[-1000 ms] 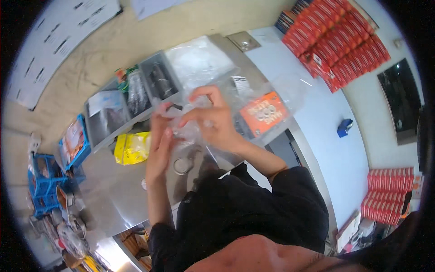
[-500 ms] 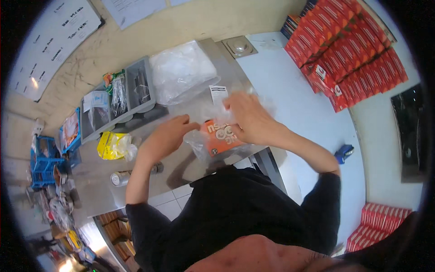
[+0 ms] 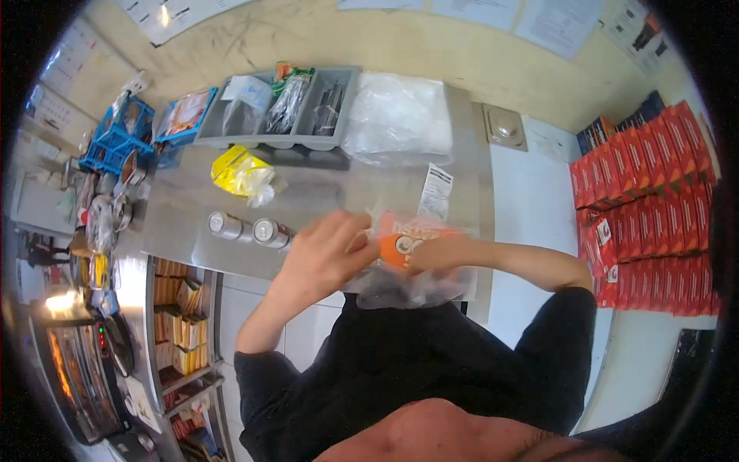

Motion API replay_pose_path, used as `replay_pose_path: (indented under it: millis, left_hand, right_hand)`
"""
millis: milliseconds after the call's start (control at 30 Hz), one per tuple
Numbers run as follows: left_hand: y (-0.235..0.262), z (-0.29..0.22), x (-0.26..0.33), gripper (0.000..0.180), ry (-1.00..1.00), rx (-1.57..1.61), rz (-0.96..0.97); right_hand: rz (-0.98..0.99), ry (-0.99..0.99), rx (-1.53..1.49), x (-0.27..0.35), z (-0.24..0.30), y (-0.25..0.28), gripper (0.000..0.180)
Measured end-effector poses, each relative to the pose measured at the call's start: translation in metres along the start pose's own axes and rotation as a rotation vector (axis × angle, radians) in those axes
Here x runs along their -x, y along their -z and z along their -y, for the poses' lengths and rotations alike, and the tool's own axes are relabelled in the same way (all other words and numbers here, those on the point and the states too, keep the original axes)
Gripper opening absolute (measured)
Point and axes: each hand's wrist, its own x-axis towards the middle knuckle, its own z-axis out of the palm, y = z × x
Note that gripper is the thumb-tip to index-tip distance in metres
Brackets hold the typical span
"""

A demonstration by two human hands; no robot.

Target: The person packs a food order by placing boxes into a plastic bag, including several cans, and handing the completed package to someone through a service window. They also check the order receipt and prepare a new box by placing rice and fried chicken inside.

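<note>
– Pale wall (image 3: 323,42) at the back, steel counter (image 3: 185,196) below it. What stands on the counter?

– Along the wall, a grey tray (image 3: 269,142) with compartments of wrapped goods, then a pile of clear bags (image 3: 400,115) just to its right. Nearer the person lie a yellow packet (image 3: 235,169) and two cans (image 3: 225,225), side by side.

– And the orange pack (image 3: 396,246)?

– At the counter's near edge, right in front of the person, between the two hands. Clear plastic (image 3: 377,291) bunches below it, and a white slip (image 3: 436,189) lies just beyond.

– How is each grip?

– Left hand (image 3: 327,250): fingers bent, at the pack's left edge. I cannot tell whether that grip pinches plastic or nothing. Right hand (image 3: 443,254): blurred, lying across the pack's right part, its fingertips unclear, so I cannot tell that grip either.

– Anything off to the right?

– Red boxes (image 3: 654,215), stacked in rows, well apart from both hands.
</note>
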Motion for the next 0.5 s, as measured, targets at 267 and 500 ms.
replay_pose_path:
  millis: [267, 500]
  left_hand:
    - [-0.049, -0.006, 0.030, 0.021, 0.522, 0.416, -0.191]
    - [-0.056, -0.005, 0.002, 0.029, 0.923, 1.139, -0.394]
  right_hand:
    - [-0.325, 0.770, -0.391, 0.061, 0.015, 0.084, 0.018]
    - [-0.341, 0.301, -0.250, 0.001, 0.037, 0.008, 0.023]
